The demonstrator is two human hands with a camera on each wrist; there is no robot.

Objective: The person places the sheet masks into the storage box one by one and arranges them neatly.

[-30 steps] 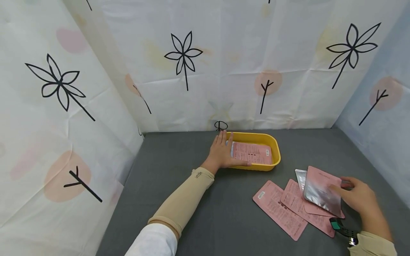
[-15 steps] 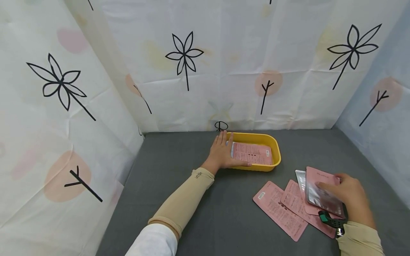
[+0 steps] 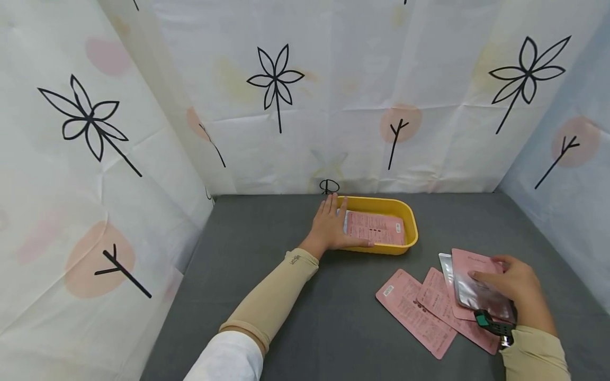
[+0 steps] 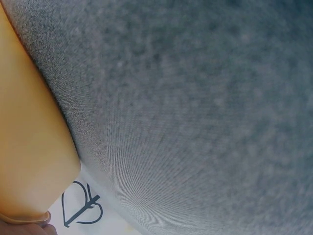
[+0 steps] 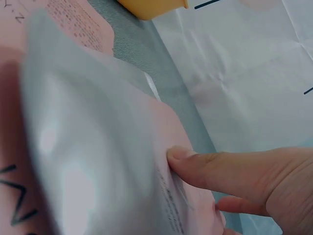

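Observation:
My left hand (image 3: pixel 330 227) lies across the left end of a yellow plastic basket (image 3: pixel 410 227), fingers straight and spread, thumb along the near rim. Inside the basket lie pink printed sachets (image 3: pixel 376 227). In the left wrist view, the basket's wall (image 4: pixel 29 127) and a bit of that hand (image 4: pixel 29 230) show at the left. My right hand (image 3: pixel 517 283) pinches a pink and silver sachet (image 3: pixel 476 264), thumb on its top face; the fingers are partly hidden behind it. In the right wrist view, the thumb (image 5: pixel 210 169) presses near the edge of the silvery sachet (image 5: pixel 98 147).
Beneath and beside the held sachet lie several more pink sachets (image 3: pixel 414 312), overlapping on the grey tabletop (image 3: pixel 324 312). A silver-edged sachet (image 3: pixel 445 264) pokes out behind it. Patterned cloth (image 3: pixel 329 121) walls the table at the back and sides.
My right hand has moved left over the top sachet, its thumb now farther across the face. The sachet has shifted slightly. The left hand and basket stay put.

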